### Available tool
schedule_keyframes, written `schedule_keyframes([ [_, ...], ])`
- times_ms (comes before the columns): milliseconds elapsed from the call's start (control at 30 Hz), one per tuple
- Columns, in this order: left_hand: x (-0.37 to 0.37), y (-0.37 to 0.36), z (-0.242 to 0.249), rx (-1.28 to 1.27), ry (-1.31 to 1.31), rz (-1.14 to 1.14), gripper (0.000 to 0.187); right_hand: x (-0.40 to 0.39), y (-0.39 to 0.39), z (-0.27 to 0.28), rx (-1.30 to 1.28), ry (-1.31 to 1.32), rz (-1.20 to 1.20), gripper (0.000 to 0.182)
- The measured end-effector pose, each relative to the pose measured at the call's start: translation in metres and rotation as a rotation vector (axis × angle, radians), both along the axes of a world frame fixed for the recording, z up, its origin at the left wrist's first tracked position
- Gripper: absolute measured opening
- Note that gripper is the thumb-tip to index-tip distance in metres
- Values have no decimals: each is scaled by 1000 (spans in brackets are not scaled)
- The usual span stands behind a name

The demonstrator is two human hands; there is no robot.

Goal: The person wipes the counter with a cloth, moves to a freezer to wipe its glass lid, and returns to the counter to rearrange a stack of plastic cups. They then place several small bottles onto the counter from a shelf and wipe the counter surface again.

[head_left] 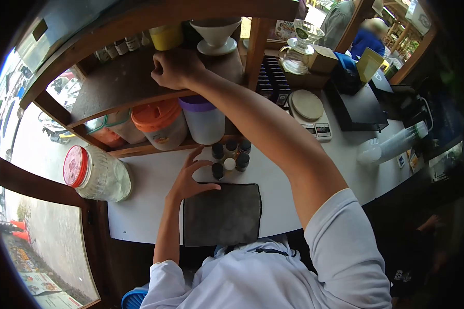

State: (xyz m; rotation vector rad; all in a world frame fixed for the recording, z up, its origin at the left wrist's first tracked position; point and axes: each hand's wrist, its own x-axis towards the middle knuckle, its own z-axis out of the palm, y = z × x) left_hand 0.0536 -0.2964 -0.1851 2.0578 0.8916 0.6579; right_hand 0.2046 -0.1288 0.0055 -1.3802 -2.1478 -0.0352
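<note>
Head view: While my right hand (171, 68) sits curled on the upper shelf (119, 82), I can't tell what, if anything, it grips.
Left hand: my left hand (189, 177) is spread open on the counter (154, 180), holding nothing, fingertips just beside the vials (230, 155).
Progress: vials clustered below the shelf, none lifted; mat (221, 213) bare.
Around: tubs (162, 123) under the shelf, jar (95, 174) left of it, scale (310, 112) right.
In the way: my right forearm crosses above the vials.
</note>
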Motion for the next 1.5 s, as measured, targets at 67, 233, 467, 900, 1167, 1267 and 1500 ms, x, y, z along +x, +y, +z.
schedule_keyframes([
  [67,1,9,-2,-16,-40,-72,67,1,-1,1,-4,7,0,30],
  [233,9,31,3,111,14,-247,67,1,-1,0,4,24,5,29],
  [467,13,38,5,4,8,-268,53,1,0,-1,6,40,33,25],
  [900,-27,-11,21,54,-370,130,47,2,-5,7,-52,17,38,25],
  [1167,-109,11,137,480,-483,576,45,2,-2,2,-17,41,25,25],
  [1267,-112,45,171,591,-411,724,46,1,0,-1,4,54,35,25],
  [1500,-130,127,189,752,-205,867,34,1,-4,3,-22,58,27,25],
])
